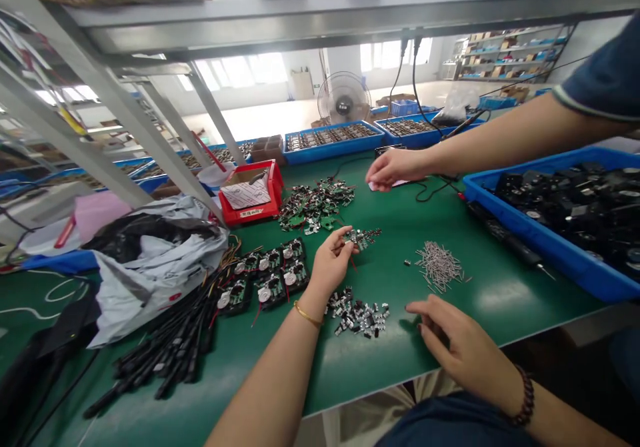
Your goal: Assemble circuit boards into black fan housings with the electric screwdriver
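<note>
My left hand [334, 260] pinches a small circuit board [356, 238] between thumb and fingertips; a short red wire hangs below it. A few similar little parts [371, 236] lie just beyond the fingertips. Low over the table's front edge, my right hand [453, 337] has its fingers apart and nothing in them. Between my hands sits a heap of small black and silver switch-like pieces [361, 317]. A pile of thin metal pins or screws [440, 266] lies beyond my right hand. Left of my left hand stand several black housings [271, 286] fitted with circuit boards and round silver discs.
A co-worker's hand [395, 167] reaches in from the right, above the green table [395, 214]. Circuit boards [317, 200] are heaped beside a red bin [277, 190]. A blue tray [550, 250] of black parts and an electric screwdriver [505, 234] lie right; black cables [165, 347] lie left.
</note>
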`<state>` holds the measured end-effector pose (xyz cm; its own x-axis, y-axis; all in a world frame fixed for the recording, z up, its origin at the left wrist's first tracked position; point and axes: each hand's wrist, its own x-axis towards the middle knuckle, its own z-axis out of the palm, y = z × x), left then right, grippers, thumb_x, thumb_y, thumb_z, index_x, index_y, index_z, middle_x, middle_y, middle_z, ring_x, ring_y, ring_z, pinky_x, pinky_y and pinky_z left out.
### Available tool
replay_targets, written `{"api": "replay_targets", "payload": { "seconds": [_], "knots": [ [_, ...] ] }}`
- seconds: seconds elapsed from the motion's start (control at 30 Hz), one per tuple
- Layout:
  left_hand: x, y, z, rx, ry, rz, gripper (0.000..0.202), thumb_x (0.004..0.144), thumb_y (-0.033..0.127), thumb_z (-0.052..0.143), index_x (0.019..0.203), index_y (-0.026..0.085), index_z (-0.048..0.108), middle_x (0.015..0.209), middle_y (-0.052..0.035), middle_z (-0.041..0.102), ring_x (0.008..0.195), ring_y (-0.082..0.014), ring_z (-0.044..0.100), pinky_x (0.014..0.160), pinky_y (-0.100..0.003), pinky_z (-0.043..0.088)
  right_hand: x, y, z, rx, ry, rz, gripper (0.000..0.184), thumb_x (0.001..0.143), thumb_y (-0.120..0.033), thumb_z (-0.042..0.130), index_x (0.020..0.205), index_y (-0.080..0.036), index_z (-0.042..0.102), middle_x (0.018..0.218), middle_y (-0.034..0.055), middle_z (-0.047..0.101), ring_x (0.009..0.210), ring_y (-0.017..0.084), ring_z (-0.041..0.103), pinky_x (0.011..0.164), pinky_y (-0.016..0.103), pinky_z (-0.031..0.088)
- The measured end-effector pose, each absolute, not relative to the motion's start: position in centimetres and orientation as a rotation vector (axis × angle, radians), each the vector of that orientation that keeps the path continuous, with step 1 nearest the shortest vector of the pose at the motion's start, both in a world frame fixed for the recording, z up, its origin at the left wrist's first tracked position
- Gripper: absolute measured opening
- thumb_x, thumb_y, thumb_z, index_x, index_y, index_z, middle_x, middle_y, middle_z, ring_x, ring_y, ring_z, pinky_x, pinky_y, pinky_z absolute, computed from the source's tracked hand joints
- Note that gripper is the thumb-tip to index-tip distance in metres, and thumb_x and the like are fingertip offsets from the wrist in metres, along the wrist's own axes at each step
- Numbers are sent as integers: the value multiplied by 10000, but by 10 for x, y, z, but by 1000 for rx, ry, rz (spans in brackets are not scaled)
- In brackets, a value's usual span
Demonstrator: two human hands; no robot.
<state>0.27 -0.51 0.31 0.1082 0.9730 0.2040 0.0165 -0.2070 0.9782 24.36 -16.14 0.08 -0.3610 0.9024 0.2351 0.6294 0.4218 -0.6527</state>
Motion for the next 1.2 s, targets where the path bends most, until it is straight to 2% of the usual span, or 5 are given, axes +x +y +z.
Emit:
{"api": "replay_targets", "payload": {
  "seconds": [0.43,0.6,0.87,1.1,1.2],
  "knots": [
    [4,-8,3,1400,1156,1303,350,839,182,689,1188,156,703,723,7,690,694,-166,720,715,-272,570,241,-159,-32,-1160,-2258,110,370,1024,-208,473,1372,-305,554,1179,67,672,1060,267,684,846,411,604],
    [1,-6,4,1366,1181,1314,368,845,153,668,1211,170,703,755,4,708,711,-159,720,748,-272,570,238,-157,-27,-1165,-2277,132,314,997,-160,447,1216,-279,638,1067,72,670,951,259,684,772,415,605],
    [-3,-1,4,1237,1232,1454,333,820,193,702,1151,168,715,671,25,657,640,-153,694,636,-235,523,235,-154,-31,-1203,-2257,110,344,1032,-215,455,1329,-309,601,1172,71,685,1041,283,688,852,474,605],
    [-23,10,8,1004,1257,1683,472,823,332,699,1250,141,635,814,-24,703,696,-152,702,614,-223,497,215,-96,33,-1682,-2443,413,519,1066,-147,326,1580,-77,359,1104,206,711,967,320,711,833,490,571],
    [-27,10,10,933,1228,1705,489,814,338,684,1258,139,633,831,-31,707,701,-137,697,629,-216,501,190,-41,73,-1504,-2808,846,312,1020,-77,523,1293,-105,673,1029,133,748,933,250,728,811,332,558]
  ]
}}
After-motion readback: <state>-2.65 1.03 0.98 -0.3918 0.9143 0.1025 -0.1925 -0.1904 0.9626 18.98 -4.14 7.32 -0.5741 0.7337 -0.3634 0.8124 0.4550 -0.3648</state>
